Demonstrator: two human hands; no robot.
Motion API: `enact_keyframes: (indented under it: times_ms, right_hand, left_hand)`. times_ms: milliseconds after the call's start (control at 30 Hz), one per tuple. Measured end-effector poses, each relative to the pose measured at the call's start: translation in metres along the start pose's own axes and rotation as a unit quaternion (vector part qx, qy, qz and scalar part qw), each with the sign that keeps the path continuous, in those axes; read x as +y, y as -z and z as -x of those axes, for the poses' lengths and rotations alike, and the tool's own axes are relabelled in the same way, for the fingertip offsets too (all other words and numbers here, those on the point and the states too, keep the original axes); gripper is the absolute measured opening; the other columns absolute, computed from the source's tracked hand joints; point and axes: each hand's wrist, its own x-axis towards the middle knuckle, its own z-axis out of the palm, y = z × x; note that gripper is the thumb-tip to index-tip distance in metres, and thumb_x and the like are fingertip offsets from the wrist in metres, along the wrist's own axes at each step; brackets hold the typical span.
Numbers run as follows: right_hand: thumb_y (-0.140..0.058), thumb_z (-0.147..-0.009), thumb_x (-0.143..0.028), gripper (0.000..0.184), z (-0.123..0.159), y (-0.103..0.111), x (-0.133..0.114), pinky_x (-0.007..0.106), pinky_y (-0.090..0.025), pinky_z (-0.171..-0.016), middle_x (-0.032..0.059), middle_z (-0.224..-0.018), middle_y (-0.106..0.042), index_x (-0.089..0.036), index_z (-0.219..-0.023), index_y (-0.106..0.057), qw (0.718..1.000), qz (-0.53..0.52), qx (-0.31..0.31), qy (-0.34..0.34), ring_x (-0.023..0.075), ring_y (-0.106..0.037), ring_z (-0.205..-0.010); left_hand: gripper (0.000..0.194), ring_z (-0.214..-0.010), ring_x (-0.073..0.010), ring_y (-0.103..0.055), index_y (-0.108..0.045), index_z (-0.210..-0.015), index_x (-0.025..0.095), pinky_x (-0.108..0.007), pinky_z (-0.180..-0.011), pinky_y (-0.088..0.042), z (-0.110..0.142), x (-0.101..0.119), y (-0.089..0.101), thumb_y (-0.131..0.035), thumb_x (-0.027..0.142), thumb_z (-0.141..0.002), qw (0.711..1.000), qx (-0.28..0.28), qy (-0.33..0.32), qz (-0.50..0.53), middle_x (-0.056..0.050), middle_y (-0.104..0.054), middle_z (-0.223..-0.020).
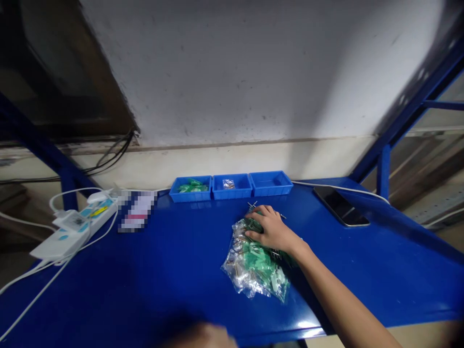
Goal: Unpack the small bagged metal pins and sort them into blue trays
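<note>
My right hand [270, 227] reaches in over the top of a pile of clear plastic bags [241, 261] on the blue table. Its fingers curl over the upper end of the pile and grip there, with the thumb apart on the near side. Flat green and pale pieces [258, 256] show through the plastic. Thin metal rods [253, 206] stick out beyond the fingers. What lies under the palm is hidden. At the bottom edge my left hand [206, 336] appears only as a blur, low by the table's front edge, its fingers unreadable.
Three blue trays stand along the wall: the left tray [190, 197] holds green pieces, the middle tray [232, 194] a small clear packet, and beside it is the right tray [271, 191]. A phone [340, 205] lies right. A power strip [78, 227] with white cables occupies the left.
</note>
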Motion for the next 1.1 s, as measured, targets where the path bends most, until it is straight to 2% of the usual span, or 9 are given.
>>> enact_keyframes:
  times_ms: [100,167,300,467,600,733,900,1000,1100]
  right_hand:
    - [-0.057,-0.082,-0.029,0.016,-0.003,0.001,-0.004,0.039,-0.041,-0.079,0.0099,-0.101,-0.054,-0.020,-0.095,-0.063,0.999,0.022,0.034,-0.003,0.0244,-0.048,-0.095]
    - [-0.053,-0.084,-0.019,0.010,-0.005,0.003,-0.007,0.035,-0.041,-0.077,0.0087,-0.091,-0.056,-0.018,-0.083,-0.063,0.997,0.040,0.061,-0.004,0.0216,-0.049,-0.087]
    - [-0.046,-0.087,-0.014,0.014,-0.005,0.008,-0.014,0.029,-0.040,-0.071,0.0056,-0.078,-0.058,-0.017,-0.081,-0.059,0.993,0.013,0.116,-0.003,0.0184,-0.052,-0.076]
    - [-0.041,-0.090,-0.016,0.018,0.000,0.003,-0.032,0.027,-0.036,-0.064,0.0039,-0.071,-0.058,-0.018,-0.087,-0.059,0.989,-0.022,0.126,0.079,0.0163,-0.051,-0.068]
    - [-0.043,-0.090,-0.021,0.019,0.002,-0.003,-0.046,0.028,-0.035,-0.065,0.0040,-0.071,-0.060,-0.019,-0.086,-0.061,0.986,-0.058,0.136,0.074,0.0162,-0.051,-0.067]
    - [-0.044,-0.090,-0.038,0.026,-0.001,-0.002,-0.048,0.024,-0.035,-0.053,-0.0005,-0.061,-0.057,-0.018,-0.082,-0.060,0.957,-0.241,0.134,-0.091,0.0126,-0.049,-0.054]
    - [-0.045,-0.087,-0.045,0.036,-0.006,-0.001,-0.041,0.022,-0.030,-0.044,-0.0045,-0.051,-0.043,-0.018,-0.065,-0.052,0.891,-0.399,0.133,-0.172,0.0099,-0.041,-0.047]
    - [-0.048,-0.086,-0.038,0.025,-0.004,-0.003,-0.038,0.022,-0.033,-0.045,-0.0024,-0.057,-0.053,-0.017,-0.085,-0.062,0.899,-0.375,0.163,-0.156,0.0106,-0.043,-0.047]
    - [-0.046,-0.086,-0.025,0.024,0.000,-0.003,-0.040,0.026,-0.042,-0.054,0.0013,-0.069,-0.063,-0.021,-0.101,-0.065,0.937,-0.284,0.186,-0.086,0.0138,-0.052,-0.055]
  left_hand:
    - [0.026,-0.086,-0.0205,-0.059,-0.066,-0.091,0.026,-0.036,-0.078,-0.045,-0.064,0.002,0.039,-0.044,0.041,-0.088,0.996,0.090,-0.026,-0.008,-0.004,-0.066,-0.093]
    - [0.026,-0.083,-0.0222,-0.060,-0.068,-0.084,0.022,-0.033,-0.074,-0.043,-0.108,0.003,0.057,-0.051,0.041,-0.083,0.970,0.237,-0.050,-0.021,-0.005,-0.068,-0.087]
    - [0.043,-0.060,-0.0160,-0.055,-0.068,-0.078,0.016,-0.025,-0.056,-0.038,-0.153,0.002,0.062,-0.045,0.052,-0.082,0.964,0.257,-0.015,0.062,-0.004,-0.064,-0.068]
    - [0.048,-0.044,-0.0077,-0.043,-0.063,-0.071,0.013,-0.019,-0.042,-0.023,-0.136,0.000,0.057,-0.045,0.056,-0.081,0.958,0.179,0.075,0.211,-0.002,-0.056,-0.057]
    - [0.030,-0.054,-0.0100,-0.051,-0.058,-0.081,0.014,-0.019,-0.044,-0.031,-0.129,-0.003,0.061,-0.058,0.044,-0.076,0.943,0.215,-0.002,0.255,-0.002,-0.057,-0.067]
    - [0.018,-0.074,-0.0162,-0.058,-0.061,-0.088,0.019,-0.026,-0.064,-0.045,-0.129,-0.005,0.059,-0.051,0.033,-0.084,0.927,0.343,-0.148,0.027,-0.005,-0.062,-0.081]
    - [0.021,-0.092,-0.0192,-0.054,-0.067,-0.093,0.025,-0.034,-0.083,-0.043,-0.124,-0.003,0.051,-0.048,0.020,-0.085,0.888,0.331,-0.274,-0.163,-0.006,-0.060,-0.095]
    - [0.017,-0.090,-0.0193,-0.054,-0.066,-0.094,0.024,-0.032,-0.078,-0.044,-0.123,-0.001,0.050,-0.053,0.029,-0.084,0.931,0.286,-0.215,-0.068,-0.006,-0.058,-0.096]
    - [0.030,-0.070,-0.0141,-0.053,-0.061,-0.099,0.020,-0.025,-0.059,-0.042,-0.125,0.000,0.050,-0.042,0.042,-0.089,0.950,0.236,-0.125,0.163,-0.005,-0.059,-0.085]
